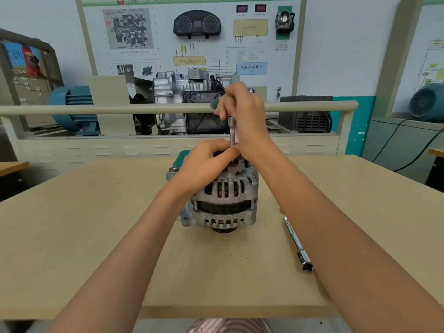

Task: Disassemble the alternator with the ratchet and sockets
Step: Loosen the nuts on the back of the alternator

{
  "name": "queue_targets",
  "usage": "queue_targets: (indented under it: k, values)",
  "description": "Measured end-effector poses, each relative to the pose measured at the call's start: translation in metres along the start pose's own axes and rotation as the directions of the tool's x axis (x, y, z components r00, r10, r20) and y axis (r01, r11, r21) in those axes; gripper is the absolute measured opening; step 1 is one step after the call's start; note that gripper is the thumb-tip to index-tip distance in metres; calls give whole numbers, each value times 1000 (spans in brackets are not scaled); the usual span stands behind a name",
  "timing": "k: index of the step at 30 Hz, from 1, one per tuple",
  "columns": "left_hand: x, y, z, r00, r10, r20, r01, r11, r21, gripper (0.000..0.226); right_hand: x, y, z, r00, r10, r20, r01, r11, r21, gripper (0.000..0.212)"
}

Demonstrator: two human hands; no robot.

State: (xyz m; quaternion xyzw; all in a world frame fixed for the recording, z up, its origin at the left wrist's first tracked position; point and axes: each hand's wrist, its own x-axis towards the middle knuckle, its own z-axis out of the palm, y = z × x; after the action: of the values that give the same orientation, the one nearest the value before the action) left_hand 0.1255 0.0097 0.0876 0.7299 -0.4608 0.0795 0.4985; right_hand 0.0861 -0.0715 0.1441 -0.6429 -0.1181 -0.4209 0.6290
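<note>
Alternator upright on worktop, both hands at its top

Alternator (224, 200) stands near the middle of the pale wooden worktop (96, 236). Shaft axis runs vertical: dark pulley end down against the worktop, rear end up. Slotted silver housing faces the camera, copper windings visible through the slots. A mounting lug sticks out low on its left side.

Driver tool (232, 131), a slim metal shaft, stands upright above the alternator's top, long axis vertical and in line with the alternator's axis. Its lower end meets the top of the alternator beside the left fingers; the exact contact point is hidden by them. Its upper end has a greenish handle inside the right hand.

Right hand (240, 109) is curled round the handle at the top of the tool, fingers wrapped, held well above the alternator.

Left hand (206, 162) sits on the alternator's top, fingers curled and pinching at the foot of the shaft; what lies under the fingertips cannot be made out.

Extension bar (298, 243), chrome, lies flat on the worktop to the right of the alternator, apart from it, partly under the right forearm. Long axis runs from far-left to near-right, square-socket end nearest the camera.

Teal object (181, 157) shows just behind the alternator, mostly hidden by the left hand.

Beyond the worktop: a rail, a gearbox display and a wall chart.
</note>
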Motion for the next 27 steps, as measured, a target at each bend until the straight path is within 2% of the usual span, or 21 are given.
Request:
queue_targets:
  k: [2,3,4,5,6,7,8,9,10,11,12,13,15,18,20,22,24,26,27]
  values:
    - [-1,-1,-1,1000,14,4,-14,1000,-12,34,2,-1,-3,998,52,36,-59,978,198,58]
    - [0,-2,0,1000,21,-1,-21,1000,-14,35,1,0,-4,998,53,39,-60,974,219,57]
    - [0,-3,0,1000,26,-12,-26,1000,-10,38,-1,0,-4,999,34,24,-38,986,162,55]
    - [0,-3,0,999,29,-26,-29,1000,1,39,-5,2,-4,1000,-17,1,17,999,31,51]
    - [0,-3,1,998,33,-44,-33,999,5,38,-8,6,-4,994,-110,-13,106,980,-170,46]
    - [0,-2,1,998,33,-54,-33,999,6,36,-11,9,-4,976,-217,4,200,891,-409,39]
    - [0,-1,1,998,16,-67,-17,1000,-1,32,-14,13,-4,954,-298,37,250,722,-644,32]
    - [0,-1,1,997,0,-79,1,1000,0,23,-16,15,-2,936,-347,57,240,512,-825,24]
    - [0,0,2,996,-13,-90,13,1000,5,18,-17,16,1,928,-367,58,191,337,-922,19]
    - [0,-2,2,995,-10,-98,11,1000,5,21,-17,16,3,924,-379,47,145,234,-961,21]
    - [1,-3,2,995,-11,-96,11,1000,0,29,-17,16,6,920,-391,33,123,207,-970,23]
    - [1,-5,1,995,-13,-94,13,1000,-5,32,-17,15,8,914,-406,18,125,238,-963,23]
    - [1,-6,2,997,-10,-74,10,1000,-4,17,-15,13,11,905,-424,-22,182,435,-882,31]
    - [1,-3,1,999,-12,-36,12,1000,7,25,-10,8,8,947,-315,-57,232,799,-555,49]
    - [2,-3,1,1000,9,-5,-9,1000,11,22,-9,3,3,979,-195,-57,168,935,-311,43]
    - [3,-3,0,1000,22,14,-22,999,23,27,-6,-1,-2,996,-79,-38,74,991,-113,46]
    - [3,-3,2,1000,31,6,-31,999,42,34,-5,-3,-6,1000,-17,-7,17,999,29,48]
    - [2,-4,3,999,42,-20,-41,998,46,33,-8,-4,-4,999,-35,-11,35,999,-13,44]
    - [2,-5,3,998,50,-41,-48,998,48,31,-11,-2,-3,995,-100,-18,97,983,-155,39]
